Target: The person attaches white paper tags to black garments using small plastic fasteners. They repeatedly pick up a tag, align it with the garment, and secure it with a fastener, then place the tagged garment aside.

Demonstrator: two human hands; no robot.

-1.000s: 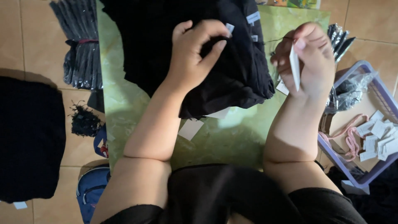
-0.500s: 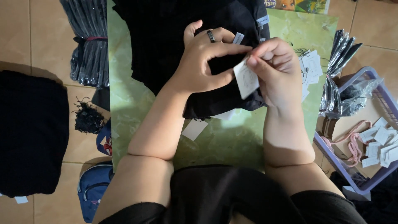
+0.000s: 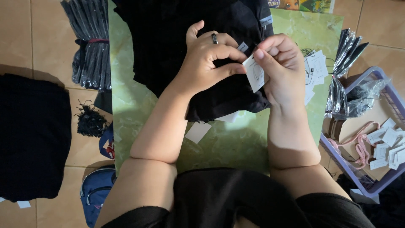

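Seen from above: a person's left hand [image 3: 206, 63], ring on one finger, is pinched shut on a fold of a black garment [image 3: 177, 46] lying on a green mat [image 3: 236, 143]. The right hand [image 3: 280, 69], fingers closed, grips a white paper tag [image 3: 255, 74] right at the garment's edge, touching the left thumb. More white tags [image 3: 316, 69] lie just beside, w/ a purple basket [image 3: 377, 185] of tags at right. Bundled dark packets [image 3: 90, 46] sit on the tiled floor, left.
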